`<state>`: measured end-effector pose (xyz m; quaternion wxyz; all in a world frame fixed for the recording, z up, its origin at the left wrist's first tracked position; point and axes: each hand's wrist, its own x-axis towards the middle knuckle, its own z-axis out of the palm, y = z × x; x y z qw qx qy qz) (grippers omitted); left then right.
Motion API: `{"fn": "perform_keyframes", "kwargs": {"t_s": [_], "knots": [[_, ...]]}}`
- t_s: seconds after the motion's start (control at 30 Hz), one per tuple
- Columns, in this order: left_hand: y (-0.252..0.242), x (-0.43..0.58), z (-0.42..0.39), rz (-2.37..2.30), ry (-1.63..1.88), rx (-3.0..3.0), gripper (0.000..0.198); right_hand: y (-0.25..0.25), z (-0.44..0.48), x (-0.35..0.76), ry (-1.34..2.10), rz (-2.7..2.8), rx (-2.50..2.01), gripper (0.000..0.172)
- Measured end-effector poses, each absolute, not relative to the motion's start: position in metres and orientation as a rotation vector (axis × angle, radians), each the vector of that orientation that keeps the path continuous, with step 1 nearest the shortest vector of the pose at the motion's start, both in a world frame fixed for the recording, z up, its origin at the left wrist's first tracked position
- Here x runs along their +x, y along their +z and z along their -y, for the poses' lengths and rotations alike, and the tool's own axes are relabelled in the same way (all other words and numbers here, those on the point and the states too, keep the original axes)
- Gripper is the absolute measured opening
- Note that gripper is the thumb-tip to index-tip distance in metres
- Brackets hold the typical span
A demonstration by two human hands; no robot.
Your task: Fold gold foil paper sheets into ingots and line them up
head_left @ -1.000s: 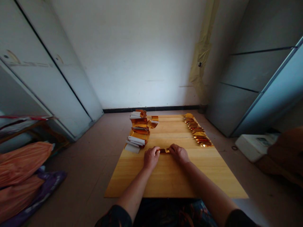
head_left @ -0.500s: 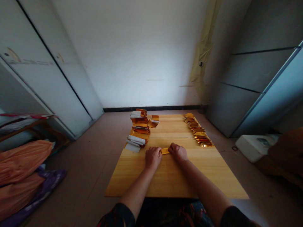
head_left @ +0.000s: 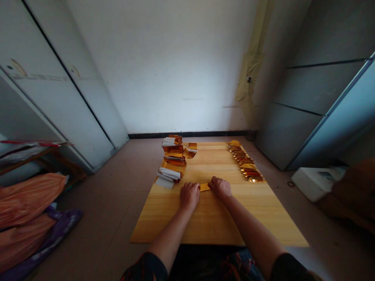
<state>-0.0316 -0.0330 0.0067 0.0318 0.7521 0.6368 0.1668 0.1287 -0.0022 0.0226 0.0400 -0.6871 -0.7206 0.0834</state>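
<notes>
Two bare hands work in front of me, both grasping one thing: a narrow, shiny gold strip of folded foil-like paper (head_left: 204, 187). I see the left hand (head_left: 190, 195) closed on its left end and the right hand (head_left: 221, 188) closed on its right end, fingers curled so that only the middle of the strip shows between them. The fingertips are too hidden for me to tell exactly how each one grips.

The strip is over the middle of the pale wooden counter (head_left: 211, 226), well in from the near edge and about midway between the left and right edges. I cannot tell whether it touches the wood.

Along the left edge, up to the far left corner, I have a loose pile of gold foil sheets with whitish backs (head_left: 173, 149), some curled. One small gold-and-white folded piece (head_left: 191, 150) lies just right of it, near the far edge. Down the right edge, from the far right corner, runs an overlapping row of folded gold foil pieces (head_left: 248, 166), well apart from the right hand.
</notes>
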Motion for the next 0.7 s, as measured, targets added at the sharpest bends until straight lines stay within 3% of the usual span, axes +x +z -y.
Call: {"fn": "perform_keyframes", "kwargs": {"t_s": [0.7], "knots": [[0.0094,-0.0292,0.0343,-2.088,0.399,2.319,0.019,0.0247,0.0049,0.1226,0.158,2.209,-2.15,0.022]]}}
